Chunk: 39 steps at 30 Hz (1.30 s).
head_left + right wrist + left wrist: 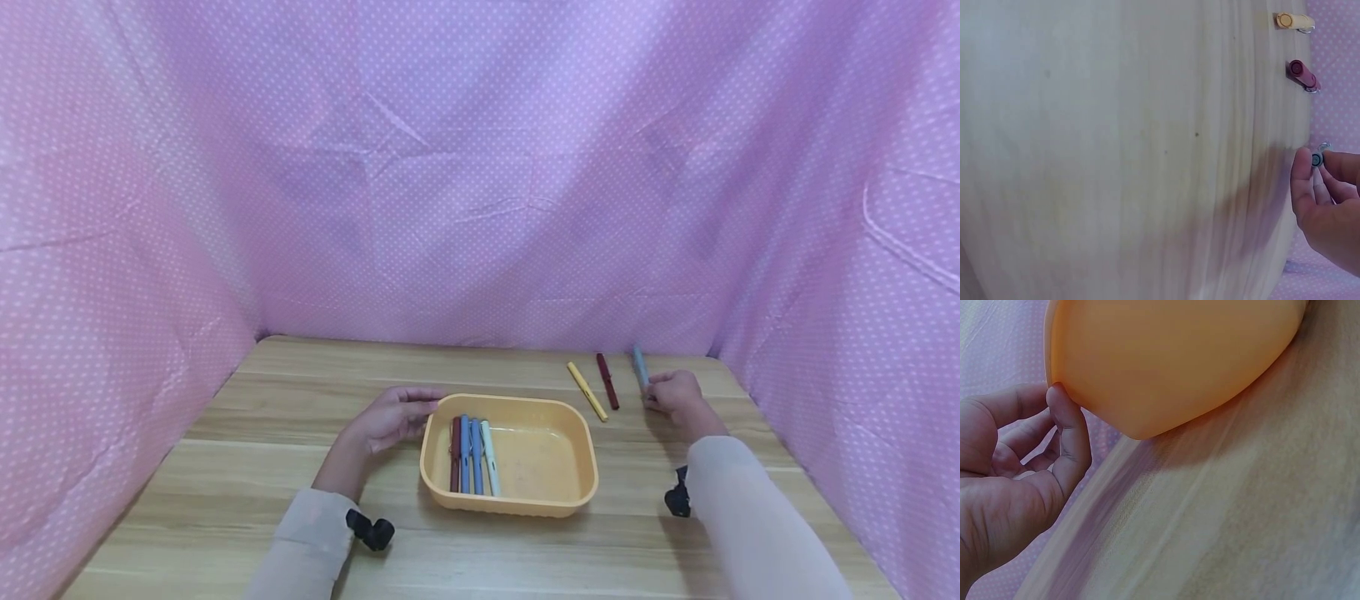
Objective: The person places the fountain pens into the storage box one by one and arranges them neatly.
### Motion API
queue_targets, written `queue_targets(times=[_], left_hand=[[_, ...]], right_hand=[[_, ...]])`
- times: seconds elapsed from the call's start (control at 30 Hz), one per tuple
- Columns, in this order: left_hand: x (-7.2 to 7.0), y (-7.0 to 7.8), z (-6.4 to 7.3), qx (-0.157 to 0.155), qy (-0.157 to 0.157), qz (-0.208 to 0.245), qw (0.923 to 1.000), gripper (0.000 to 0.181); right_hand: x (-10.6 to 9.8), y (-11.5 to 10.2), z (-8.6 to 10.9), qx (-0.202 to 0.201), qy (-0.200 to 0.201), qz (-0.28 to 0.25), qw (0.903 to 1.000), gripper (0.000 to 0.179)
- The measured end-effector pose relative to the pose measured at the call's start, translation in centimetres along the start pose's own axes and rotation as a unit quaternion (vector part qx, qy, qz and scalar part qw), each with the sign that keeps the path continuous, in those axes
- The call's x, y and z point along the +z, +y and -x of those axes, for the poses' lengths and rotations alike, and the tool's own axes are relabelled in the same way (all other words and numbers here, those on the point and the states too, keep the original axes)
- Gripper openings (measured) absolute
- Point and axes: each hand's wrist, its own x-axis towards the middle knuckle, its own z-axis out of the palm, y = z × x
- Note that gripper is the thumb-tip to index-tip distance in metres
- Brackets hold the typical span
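Observation:
My left hand (396,419) pinches the left rim of a yellow-orange plastic tray (551,504) between thumb and fingers, as the left wrist view shows too. Inside the tray's left half, several pens lie side by side: a dark red pen (455,454), two blue pens (477,457) and a pale green pen (491,458). At the back right, my right hand (677,396) pinches a grey-blue pen (639,365) near its end. In the right wrist view that pen (1317,159) sits end-on between thumb and fingers.
Left of the right hand, a dark red pen (608,382) and a yellow pen (587,392) lie on the wooden table (247,433). Pink dotted cloth (480,208) hangs behind the table and along both sides. Each wrist wears a black camera (371,530).

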Motion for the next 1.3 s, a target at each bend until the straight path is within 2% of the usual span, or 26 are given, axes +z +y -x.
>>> queue_targets(times=[0.33, 0.63, 1.0, 1.3], left_hand=[[0.0, 0.0, 0.1, 0.001, 0.003, -0.001, 1.0000, 0.041], [0.1, 0.0, 0.1, 0.005, 0.003, -0.003, 1.0000, 0.042], [0.1, -0.2, 0.1, 0.005, 0.004, -0.003, 1.0000, 0.039], [0.1, -0.4, 0.0, 0.008, -0.001, 0.002, 1.0000, 0.039]], right_hand=[[-0.7, -1.1, 0.8, 0.002, -0.042, 0.000, 0.9991, 0.041], [-1.1, -1.7, 1.3, -0.015, -0.063, 0.028, 0.9975, 0.042], [-1.3, -1.7, 1.8, -0.036, -0.087, 0.025, 0.9952, 0.045], [-1.8, -1.9, 2.5, -0.024, -0.149, -0.029, 0.9882, 0.047]])
